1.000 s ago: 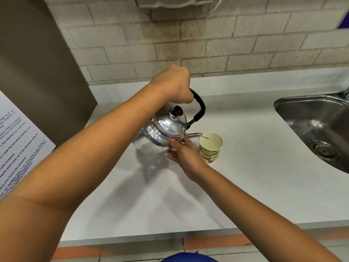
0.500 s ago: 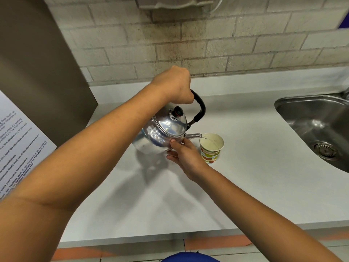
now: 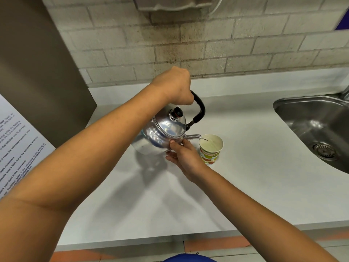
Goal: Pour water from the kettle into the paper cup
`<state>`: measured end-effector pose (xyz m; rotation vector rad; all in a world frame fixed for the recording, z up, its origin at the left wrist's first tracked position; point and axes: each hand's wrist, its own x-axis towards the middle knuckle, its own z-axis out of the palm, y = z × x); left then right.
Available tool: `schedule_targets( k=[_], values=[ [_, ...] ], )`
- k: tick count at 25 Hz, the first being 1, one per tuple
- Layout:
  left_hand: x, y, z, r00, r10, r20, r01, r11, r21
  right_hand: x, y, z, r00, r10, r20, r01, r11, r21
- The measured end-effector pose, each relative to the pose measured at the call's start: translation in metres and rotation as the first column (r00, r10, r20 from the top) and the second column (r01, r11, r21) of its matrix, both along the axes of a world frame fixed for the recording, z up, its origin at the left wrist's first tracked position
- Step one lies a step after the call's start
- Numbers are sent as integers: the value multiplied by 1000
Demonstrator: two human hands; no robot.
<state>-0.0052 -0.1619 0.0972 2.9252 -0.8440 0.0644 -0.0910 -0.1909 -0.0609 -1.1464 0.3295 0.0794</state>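
Pouring stage: the left hand is closed around the black arched handle of the polished round metal kettle, which is held tilted above the pale grey countertop, while the right hand presses its fingertips against the kettle's lower body, gripping nothing. The slim spout runs roughly level toward the person's right, its tip over the near rim of the upright patterned paper cup. The cup stands just right of the right hand, apparently untouched, with the steel sink well apart; continued filling likely depends on keeping the tip above the opening.

White counter beside a sink.
A paper cup stands upright on it.
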Motion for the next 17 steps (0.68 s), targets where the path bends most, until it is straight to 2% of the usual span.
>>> schedule_targets(
  k=[17],
  values=[
    [-4,-3,3,1000,-12,16,12,1000,23,-2,-1,3,1000,12,22,-13,999,36]
  ],
)
